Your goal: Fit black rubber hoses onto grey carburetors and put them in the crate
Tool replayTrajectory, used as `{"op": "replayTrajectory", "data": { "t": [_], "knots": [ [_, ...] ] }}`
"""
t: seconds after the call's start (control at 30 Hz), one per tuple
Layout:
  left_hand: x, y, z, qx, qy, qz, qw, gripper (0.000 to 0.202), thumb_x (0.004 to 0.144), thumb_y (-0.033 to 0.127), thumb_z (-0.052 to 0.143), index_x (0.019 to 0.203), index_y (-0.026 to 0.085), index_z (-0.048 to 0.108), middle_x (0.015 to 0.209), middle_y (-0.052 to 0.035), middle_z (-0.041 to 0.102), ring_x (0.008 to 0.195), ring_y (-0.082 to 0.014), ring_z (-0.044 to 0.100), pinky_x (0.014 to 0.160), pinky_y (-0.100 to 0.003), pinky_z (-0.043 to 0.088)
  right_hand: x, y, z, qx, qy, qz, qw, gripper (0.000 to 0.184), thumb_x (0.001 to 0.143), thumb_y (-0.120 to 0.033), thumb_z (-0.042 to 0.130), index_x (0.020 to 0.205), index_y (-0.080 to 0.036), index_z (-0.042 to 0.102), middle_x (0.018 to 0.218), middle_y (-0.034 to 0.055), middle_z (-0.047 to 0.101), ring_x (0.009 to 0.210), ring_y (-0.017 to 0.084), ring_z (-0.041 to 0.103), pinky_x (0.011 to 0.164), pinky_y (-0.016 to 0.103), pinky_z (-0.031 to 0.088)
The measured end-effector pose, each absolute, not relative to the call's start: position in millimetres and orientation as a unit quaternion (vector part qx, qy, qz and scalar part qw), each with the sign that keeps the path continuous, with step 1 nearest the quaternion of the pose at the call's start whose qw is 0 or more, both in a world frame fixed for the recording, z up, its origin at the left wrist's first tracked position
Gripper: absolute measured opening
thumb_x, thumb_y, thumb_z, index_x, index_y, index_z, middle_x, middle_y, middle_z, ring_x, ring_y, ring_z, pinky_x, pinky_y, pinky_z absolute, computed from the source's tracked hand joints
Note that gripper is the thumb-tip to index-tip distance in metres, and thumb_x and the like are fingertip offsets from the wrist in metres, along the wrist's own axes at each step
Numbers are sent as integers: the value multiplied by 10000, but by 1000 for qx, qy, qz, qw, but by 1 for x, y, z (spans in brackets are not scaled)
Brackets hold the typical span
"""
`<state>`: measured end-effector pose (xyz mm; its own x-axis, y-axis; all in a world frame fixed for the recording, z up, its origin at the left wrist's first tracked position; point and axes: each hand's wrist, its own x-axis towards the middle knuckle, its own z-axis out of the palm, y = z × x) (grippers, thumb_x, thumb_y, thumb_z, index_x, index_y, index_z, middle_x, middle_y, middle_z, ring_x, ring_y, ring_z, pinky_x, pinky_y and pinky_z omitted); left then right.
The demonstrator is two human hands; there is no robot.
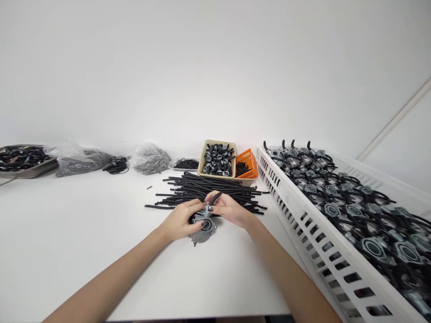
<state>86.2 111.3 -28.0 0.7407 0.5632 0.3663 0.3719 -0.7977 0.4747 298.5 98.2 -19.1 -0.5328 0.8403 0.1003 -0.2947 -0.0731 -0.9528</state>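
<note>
My left hand (182, 220) is closed around a grey metal carburetor body (203, 232) held just above the white table (84, 233). My right hand (229, 209) pinches a short black rubber hose (214, 197) whose lower end meets a fitting on top of the metal part. Both hands sit close together in the middle of the view, right in front of a pile of loose black hoses (208, 190).
A long white slotted crate (303, 215) on the right holds several finished metal parts with hoses. Behind the pile stand a beige bin of black-and-silver rings (218, 158) and an orange basket (247, 162). Plastic bags (150, 159) and a metal tray (23, 161) lie at the back left.
</note>
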Motion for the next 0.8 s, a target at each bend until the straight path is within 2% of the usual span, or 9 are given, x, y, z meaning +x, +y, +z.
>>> {"op": "replayTrajectory", "data": {
  "t": [0.17,0.3,0.43,0.67,0.8],
  "knots": [
    [85,112,-30,911,259,259,191,283,875,362,479,1024,166,619,919,-70,582,814,-197,569,731,-289,432,294,101,-24,-275,-590,628,427,355,717,-326,816,1009,-195,663,900,2,576,868,126,533,803,254,432],
    [85,113,-30,912,263,256,182,305,890,392,457,1008,164,621,884,-63,569,786,-192,558,715,-288,426,291,100,-23,-270,-594,622,433,320,697,-361,824,919,-184,677,860,3,595,859,139,547,814,279,443],
    [86,112,-29,915,257,253,179,307,891,412,457,983,163,611,852,-49,548,758,-183,538,685,-281,407,292,98,-21,-281,-585,626,432,311,664,-367,844,831,-177,663,793,-13,572,785,128,529,763,273,430],
    [86,110,-28,917,253,253,175,334,885,425,465,1047,168,604,886,-62,557,779,-195,542,703,-290,417,295,95,-16,-288,-544,662,428,367,659,-390,844,840,-181,601,751,-30,542,721,111,490,691,254,374],
    [86,111,-28,920,248,253,167,344,889,440,459,1036,167,607,880,-61,553,771,-192,542,692,-288,416,295,93,-14,-275,-541,672,424,346,674,-357,841,813,-181,578,796,-27,544,731,103,486,700,251,364]
  ]
}}
